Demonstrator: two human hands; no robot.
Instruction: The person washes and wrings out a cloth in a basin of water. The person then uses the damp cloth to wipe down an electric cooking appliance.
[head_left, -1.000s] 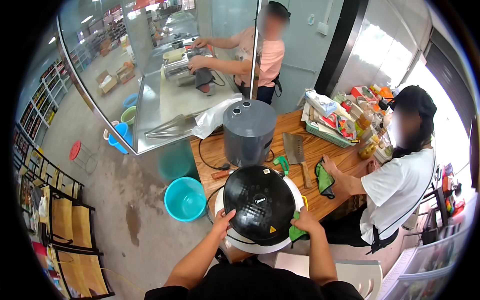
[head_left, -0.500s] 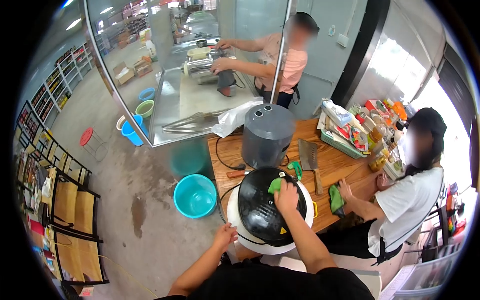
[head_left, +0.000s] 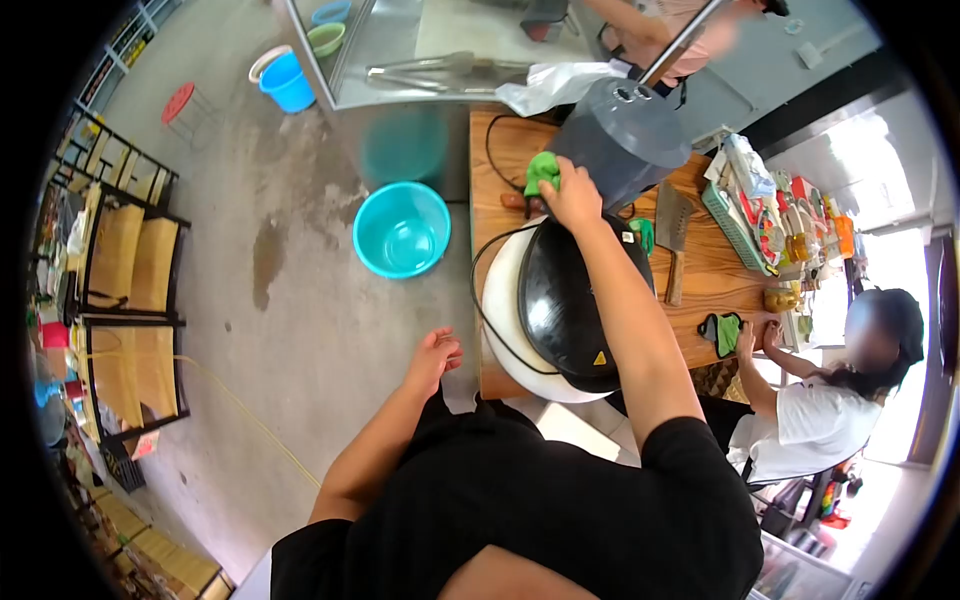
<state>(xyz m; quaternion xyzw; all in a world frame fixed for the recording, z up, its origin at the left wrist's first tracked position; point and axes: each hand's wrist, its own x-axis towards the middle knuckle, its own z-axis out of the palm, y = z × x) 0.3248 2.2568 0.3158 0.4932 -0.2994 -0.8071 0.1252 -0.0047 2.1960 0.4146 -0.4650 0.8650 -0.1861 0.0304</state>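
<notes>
My right hand is closed on a green cloth, beside the dark grey cylindrical container and above the far edge of the black appliance. That round black appliance rests on a white round board at the table's near end. My left hand hangs in the air left of the board, fingers loosely curled and apart, holding nothing. An orange-brown handle lies near the cloth. Right of the container are a cleaver and a green-handled tool.
A person in white sits at the wooden table, hands near another green cloth. A green basket of goods stands behind. A teal basin is on the floor. Another person is behind glass.
My right hand has moved with the green cloth from the black lid to beside the grey container. My left hand has left the appliance. The view has turned and tilted down.
</notes>
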